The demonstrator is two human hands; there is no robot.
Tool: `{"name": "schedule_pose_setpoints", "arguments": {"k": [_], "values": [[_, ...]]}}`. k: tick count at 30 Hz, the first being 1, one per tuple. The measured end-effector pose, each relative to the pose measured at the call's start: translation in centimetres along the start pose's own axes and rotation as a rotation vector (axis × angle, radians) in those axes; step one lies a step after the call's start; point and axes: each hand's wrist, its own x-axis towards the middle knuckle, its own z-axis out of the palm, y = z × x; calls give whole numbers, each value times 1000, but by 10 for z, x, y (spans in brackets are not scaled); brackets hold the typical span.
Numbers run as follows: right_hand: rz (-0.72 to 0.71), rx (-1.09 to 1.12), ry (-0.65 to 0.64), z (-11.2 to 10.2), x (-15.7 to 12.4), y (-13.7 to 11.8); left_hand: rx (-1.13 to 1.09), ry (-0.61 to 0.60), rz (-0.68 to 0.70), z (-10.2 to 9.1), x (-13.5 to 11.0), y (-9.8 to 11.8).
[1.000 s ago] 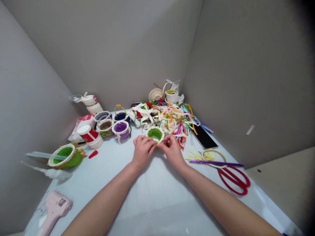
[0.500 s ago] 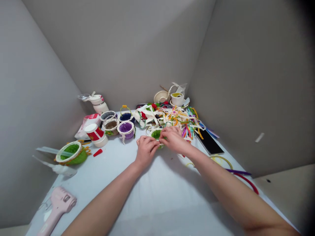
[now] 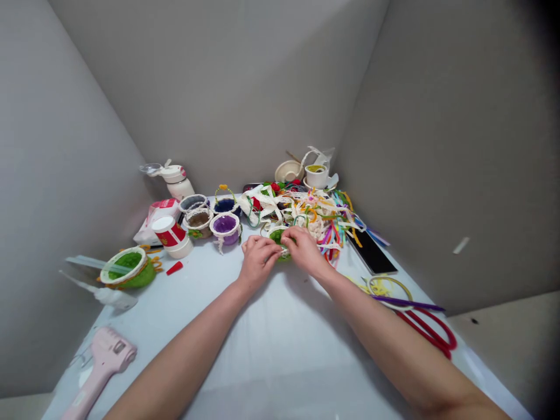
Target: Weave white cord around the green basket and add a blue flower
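**craftnoob:** ok so what's each hand actually on here?

**lacefan:** Both are on the small green-lined cup with a white lace rim [image 3: 276,235]. The left hand [image 3: 258,256] has its fingers curled onto the near-left side of the rim. The right hand [image 3: 305,249] pinches the right side, so the fingertips nearly meet over it. Most of the cup is hidden under the fingers tbh.

**craftnoob:** and where's the cup sitting?

**lacefan:** Far middle of the white table [image 3: 271,350], right at the front edge of the tangled pile of cream lace and coloured ribbons [image 3: 308,213]. Can't tell if it's resting on the table or lifted a bit.

A purple-lined lace cup [image 3: 225,224] stands just left of it, clear of the left hand. Further left there's a red and white paper cup [image 3: 168,233] and a bigger green basket with a lace rim [image 3: 125,267].

On the right, a black phone [image 3: 371,252] lies flat near the pile, and red-handled scissors [image 3: 431,332] are beside the right forearm. A pink glue gun [image 3: 102,364] lies at the near-left corner, well apart from both hands.
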Motion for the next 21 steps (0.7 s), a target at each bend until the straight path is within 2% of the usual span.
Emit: {"name": "schedule_pose_setpoints", "arguments": {"k": [6, 10, 16, 18, 21], "values": [[40, 42, 42, -11, 11, -7, 14, -52, 27, 0, -5, 2], [16, 139, -37, -25, 14, -18, -7, -8, -28, -1, -4, 1], [150, 360, -223, -28, 17, -27, 7, -9, -29, -2, -4, 2], [141, 340, -196, -27, 22, -28, 11, -11, -27, -2, -4, 2], [106, 264, -72, -26, 29, -27, 16, -17, -35, -3, -4, 2]]}}
